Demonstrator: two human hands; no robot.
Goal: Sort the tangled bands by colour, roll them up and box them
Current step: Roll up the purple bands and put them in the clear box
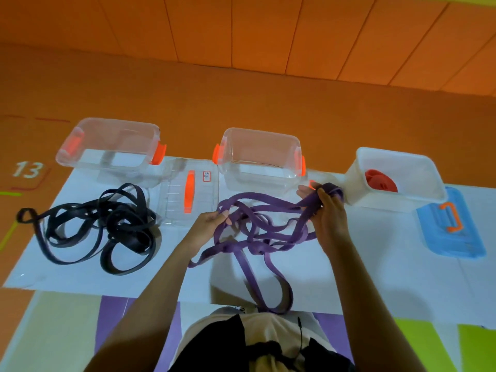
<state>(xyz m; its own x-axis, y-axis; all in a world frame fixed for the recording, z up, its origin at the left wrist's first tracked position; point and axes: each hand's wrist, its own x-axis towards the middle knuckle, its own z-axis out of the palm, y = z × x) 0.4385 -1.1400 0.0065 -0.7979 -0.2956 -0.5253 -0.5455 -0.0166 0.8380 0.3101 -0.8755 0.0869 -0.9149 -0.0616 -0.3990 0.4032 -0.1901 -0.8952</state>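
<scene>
At centre frame the right hand [328, 208] grips a started roll of purple band [257, 232], while the left hand [212, 220] pinches a loop, apparently feeding slack for winding.

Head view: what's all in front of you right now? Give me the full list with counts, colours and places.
purple bands: one tangle, purple, centre of the sheet, held by both hands
black bands: one tangle, black, left on the sheet
red roll: one, red, inside the white box
clear boxes: two, clear with orange latches, far left and far centre
white box: one, white, far right
clear lid: one, orange handle, between the clear boxes
blue lid: one, orange handle, right, near the white box
white sheet: one, under everything
left hand: grips the purple tangle
right hand: grips a gathered bunch of purple band
</scene>
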